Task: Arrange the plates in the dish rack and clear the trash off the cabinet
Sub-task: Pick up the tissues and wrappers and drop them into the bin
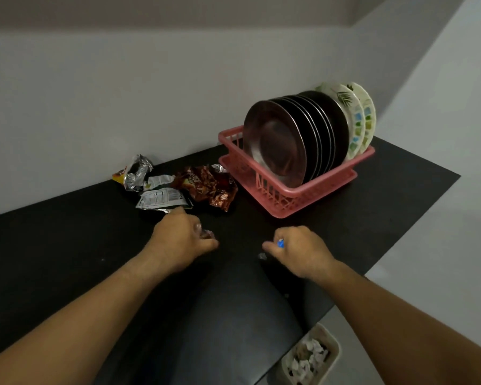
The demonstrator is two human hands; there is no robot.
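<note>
Two hands reach over the black counter (67,232). The left hand (181,240) has its fingers curled about a scrap of clear wrapper (206,234), just short of the heap of crumpled snack wrappers (208,184) lying near the wall. The right hand (300,250) is closed round a small blue piece (281,243); what that is I cannot tell. Beyond it, the pink dish rack (289,191) holds a row of dark metal plates (278,143) standing on edge, with two patterned plates (357,118) at the far end. Below the counter's near edge stands a bin (335,343) of crumpled paper.
</note>
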